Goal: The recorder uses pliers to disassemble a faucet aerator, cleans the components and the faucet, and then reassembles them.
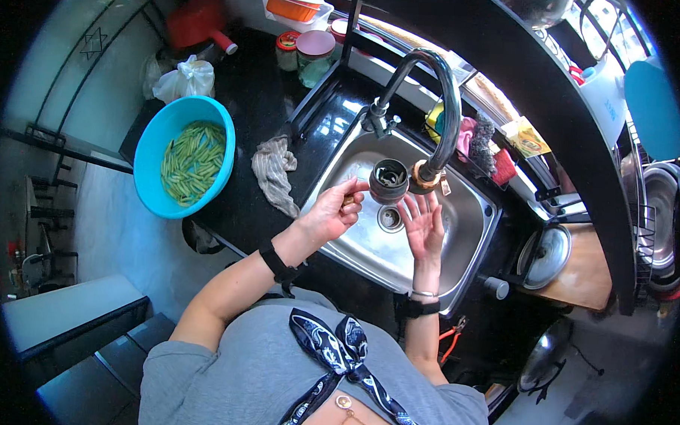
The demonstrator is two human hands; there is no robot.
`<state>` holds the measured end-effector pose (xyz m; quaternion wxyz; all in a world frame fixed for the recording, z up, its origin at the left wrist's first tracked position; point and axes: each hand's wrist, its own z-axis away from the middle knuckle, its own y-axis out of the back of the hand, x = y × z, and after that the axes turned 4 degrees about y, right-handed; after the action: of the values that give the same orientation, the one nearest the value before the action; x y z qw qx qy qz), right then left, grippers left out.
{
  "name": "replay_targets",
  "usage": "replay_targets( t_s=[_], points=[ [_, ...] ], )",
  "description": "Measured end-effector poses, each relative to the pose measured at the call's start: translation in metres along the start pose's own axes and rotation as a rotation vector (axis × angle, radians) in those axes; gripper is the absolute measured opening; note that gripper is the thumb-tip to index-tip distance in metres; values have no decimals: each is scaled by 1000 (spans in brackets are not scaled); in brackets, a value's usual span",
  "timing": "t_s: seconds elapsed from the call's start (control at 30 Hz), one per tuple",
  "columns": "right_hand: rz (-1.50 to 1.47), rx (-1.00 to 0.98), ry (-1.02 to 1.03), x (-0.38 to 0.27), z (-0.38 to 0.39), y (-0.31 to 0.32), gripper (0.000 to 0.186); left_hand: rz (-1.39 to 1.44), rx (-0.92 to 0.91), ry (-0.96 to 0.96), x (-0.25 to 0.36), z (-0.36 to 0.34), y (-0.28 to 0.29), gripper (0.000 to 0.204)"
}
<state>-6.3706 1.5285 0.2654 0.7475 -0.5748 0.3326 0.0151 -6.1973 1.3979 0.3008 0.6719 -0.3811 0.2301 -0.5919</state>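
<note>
My left hand (332, 212) is closed on a small brass-coloured piece (348, 201), its fingertips beside a dark round cup-like fitting (388, 181) with dark contents. My right hand (422, 230) is open, fingers spread upward at the lower right of that fitting; whether they touch it is unclear. The fitting is beside the end of the tall curved chrome faucet (437, 77), whose tip shows a worn copper-coloured ring (423, 178). All this is over the steel sink (458, 269), with its drain below my hands.
A turquoise basin (150, 168) of green pods and a crumpled cloth (274, 173) lie left on the black counter. Jars (315, 62) stand behind. Sponges (499, 164) sit behind the sink. A lid (544, 261) on a board (584, 285) and orange-handled pliers (449, 335) are at right.
</note>
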Motion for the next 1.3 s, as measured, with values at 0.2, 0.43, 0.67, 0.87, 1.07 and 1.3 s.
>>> replay_targets(
  t_s=[0.2,0.43,0.67,0.87,1.07,1.3],
  points=[
    [342,246,38,-6,44,29,32,-44,24,-15,-1,5,0,20],
    [1433,3,591,-28,30,-84,18,-96,-10,-53,-3,9,-5,17],
    [1849,-219,592,-13,-4,-152,18,-44,21,0,-9,19,-9,20],
    [1954,-233,536,-7,-9,-150,12,-48,10,20,-7,28,-4,26],
    [1695,-23,736,-12,3,-166,6,-22,29,74,-10,36,-14,28],
    [1777,-498,530,29,35,-151,23,183,-9,80,-17,31,-8,24]
  ],
)
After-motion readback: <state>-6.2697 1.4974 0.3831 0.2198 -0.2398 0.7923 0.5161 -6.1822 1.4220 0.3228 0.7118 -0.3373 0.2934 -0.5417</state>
